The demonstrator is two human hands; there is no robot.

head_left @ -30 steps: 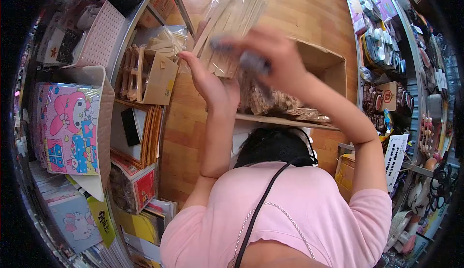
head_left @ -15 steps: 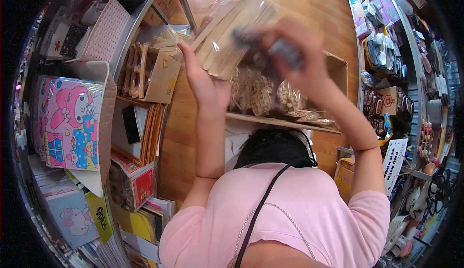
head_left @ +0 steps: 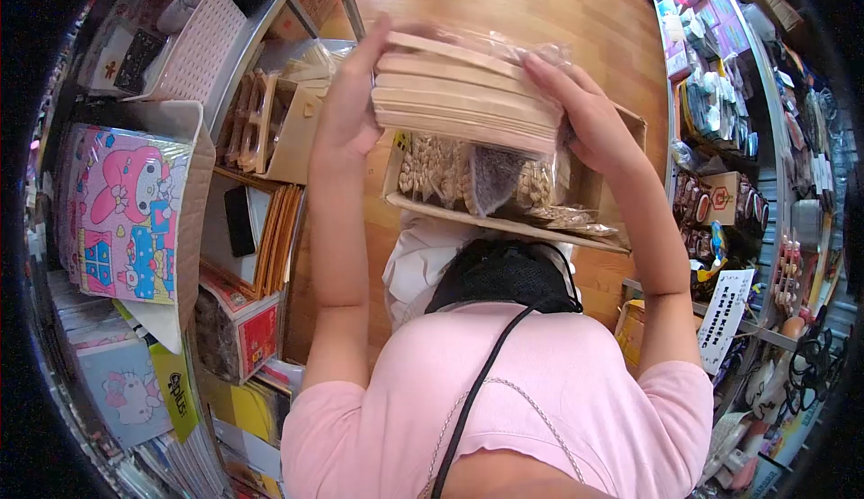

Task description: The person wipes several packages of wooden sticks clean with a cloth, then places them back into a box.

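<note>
A clear bag of flat wooden sticks [head_left: 468, 94] is held up between both hands above an open cardboard box. My left hand [head_left: 358, 94] wraps round its left end, and my right hand [head_left: 589, 112] grips the right end with the thumb on top. A grey cloth [head_left: 494, 178] hangs below the bag, over the box; its upper part is hidden, so whether my right hand touches it I cannot tell. In the cardboard box [head_left: 504, 218] lie clear packets of light wooden pieces [head_left: 432, 168].
Shelves at the left hold a box of pink picture books [head_left: 135, 211], a white basket [head_left: 202, 44], wooden frames [head_left: 281, 238] and a black phone [head_left: 239, 220]. Packed shelves [head_left: 720, 130] line the right side. A black bag [head_left: 504, 276] lies against the chest.
The bag of sticks has turned from slanted to level. My right hand, blurred with a dark grey item before, has moved onto the bag's right end. My left hand has shifted up and left.
</note>
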